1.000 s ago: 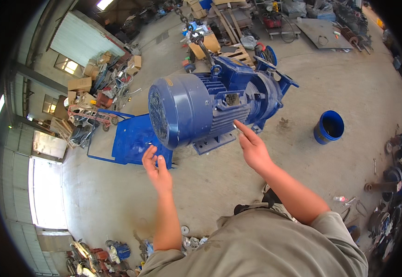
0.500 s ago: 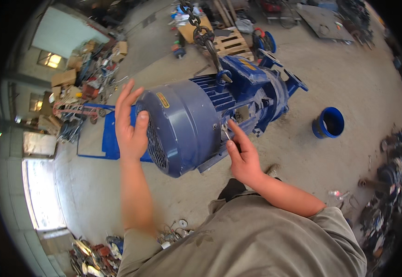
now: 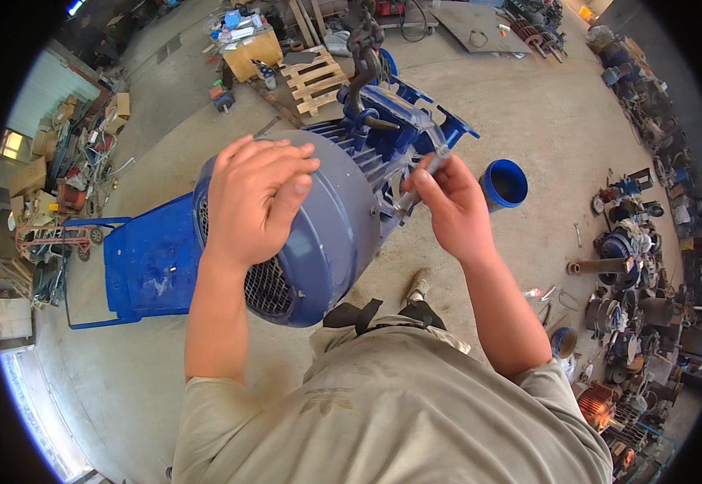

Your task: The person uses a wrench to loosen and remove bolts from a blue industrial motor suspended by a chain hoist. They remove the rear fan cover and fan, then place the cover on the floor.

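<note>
I see a blue bucket point(image 3: 504, 184) on the concrete floor right of centre, a wooden pallet point(image 3: 313, 79) at the top, a blue cart point(image 3: 148, 262) at left, and piled scrap metal point(image 3: 637, 266) along the right edge.

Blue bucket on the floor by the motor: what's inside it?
The blue bucket stands open-topped beyond the right hand. Only its dark blue inner wall shows; no contents are visible. The bottom lies in shadow and its near left edge is covered by the hand, so I cannot tell.
</note>
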Tool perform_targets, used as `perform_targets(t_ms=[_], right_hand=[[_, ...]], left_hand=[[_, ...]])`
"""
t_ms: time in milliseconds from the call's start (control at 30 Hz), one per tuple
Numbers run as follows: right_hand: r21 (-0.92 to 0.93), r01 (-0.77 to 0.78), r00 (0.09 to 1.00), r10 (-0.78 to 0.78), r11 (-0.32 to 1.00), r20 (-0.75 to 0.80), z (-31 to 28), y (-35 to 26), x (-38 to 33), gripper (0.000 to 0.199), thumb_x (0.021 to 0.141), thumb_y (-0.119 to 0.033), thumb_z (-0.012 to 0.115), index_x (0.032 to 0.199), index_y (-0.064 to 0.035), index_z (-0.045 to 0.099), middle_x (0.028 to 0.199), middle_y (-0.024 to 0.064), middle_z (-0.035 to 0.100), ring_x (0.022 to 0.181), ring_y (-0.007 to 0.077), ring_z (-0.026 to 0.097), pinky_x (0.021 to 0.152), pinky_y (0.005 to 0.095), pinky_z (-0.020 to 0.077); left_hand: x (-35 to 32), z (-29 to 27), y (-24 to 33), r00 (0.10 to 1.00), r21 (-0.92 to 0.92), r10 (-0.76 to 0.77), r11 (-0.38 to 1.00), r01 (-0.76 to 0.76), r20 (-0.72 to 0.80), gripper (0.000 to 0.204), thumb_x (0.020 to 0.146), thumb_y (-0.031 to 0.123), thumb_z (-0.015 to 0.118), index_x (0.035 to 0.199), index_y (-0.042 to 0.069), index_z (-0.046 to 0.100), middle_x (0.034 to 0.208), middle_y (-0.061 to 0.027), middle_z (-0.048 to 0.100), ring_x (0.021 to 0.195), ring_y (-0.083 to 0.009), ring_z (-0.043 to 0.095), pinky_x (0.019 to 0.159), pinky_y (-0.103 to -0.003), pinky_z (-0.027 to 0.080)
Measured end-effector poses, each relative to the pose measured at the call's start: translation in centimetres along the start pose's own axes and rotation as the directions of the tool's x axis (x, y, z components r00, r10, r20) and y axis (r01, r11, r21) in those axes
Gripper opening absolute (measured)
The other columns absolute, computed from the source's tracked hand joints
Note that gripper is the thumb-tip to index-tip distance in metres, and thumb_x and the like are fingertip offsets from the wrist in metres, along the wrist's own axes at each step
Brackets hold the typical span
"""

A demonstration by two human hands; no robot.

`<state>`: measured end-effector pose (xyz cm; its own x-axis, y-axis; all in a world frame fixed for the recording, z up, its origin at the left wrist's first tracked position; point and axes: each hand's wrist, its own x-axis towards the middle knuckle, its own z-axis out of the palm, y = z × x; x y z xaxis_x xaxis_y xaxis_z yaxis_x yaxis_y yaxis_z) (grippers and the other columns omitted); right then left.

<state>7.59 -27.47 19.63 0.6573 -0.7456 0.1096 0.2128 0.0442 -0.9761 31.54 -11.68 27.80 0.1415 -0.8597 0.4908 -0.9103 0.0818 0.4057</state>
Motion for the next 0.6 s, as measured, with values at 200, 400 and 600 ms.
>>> perform_targets(t_ms=[200, 400, 600], right_hand=[[-0.139, -0.14, 0.979, 0.159, 0.98, 0.131, 2.0, -1.3, 3.0, 0.013, 0.111, -0.013, 0.056, 0.121, -0.0052, 0.06, 0.106, 0.0036, 0.071, 0.102, 0.0122, 0.066, 0.09, 0.0279, 0.0501], [-0.437, -0.102, 0.949, 0.22, 0.894, 0.227, 3.3, -3.1, 4.5, 0.025, 0.108, -0.012, 0.056, 0.129, -0.0003, 0.063, 0.106, 0.007, 0.075, 0.093, 0.0129, 0.069, 0.081, 0.0305, 0.0544], [-0.677, -0.03, 0.957, 0.215, 0.736, 0.192, 4.9, -4.0, 4.8, 0.027, 0.105, -0.013, 0.062, 0.128, 0.0011, 0.064, 0.103, 0.0091, 0.074, 0.086, 0.0143, 0.07, 0.08, 0.0311, 0.0556]], left_hand=[[-0.7, -0.9, 0.5, 0.997, -0.047, 0.016, 0.999, -0.02, -0.079, 0.061, 0.108, 0.058, 0.045, 0.132, 0.009, 0.073, 0.143, -0.0123, 0.069, 0.14, -0.0347, 0.058, 0.124, -0.054, 0.026], [-7.2, -1.4, 2.5, 0.986, 0.079, 0.073, 0.995, -0.061, -0.151, 0.071, 0.102, 0.065, 0.052, 0.144, 0.01, 0.066, 0.161, -0.0171, 0.052, 0.155, -0.0388, 0.039, 0.126, -0.059, 0.01], [-11.9, 3.7, 5.5, 0.971, 0.086, -0.105, 0.988, 0.126, -0.212, 0.097, 0.095, 0.066, 0.063, 0.16, -0.001, 0.038, 0.168, -0.0385, 0.023, 0.157, -0.0543, 0.023, 0.124, -0.066, 0.009]])
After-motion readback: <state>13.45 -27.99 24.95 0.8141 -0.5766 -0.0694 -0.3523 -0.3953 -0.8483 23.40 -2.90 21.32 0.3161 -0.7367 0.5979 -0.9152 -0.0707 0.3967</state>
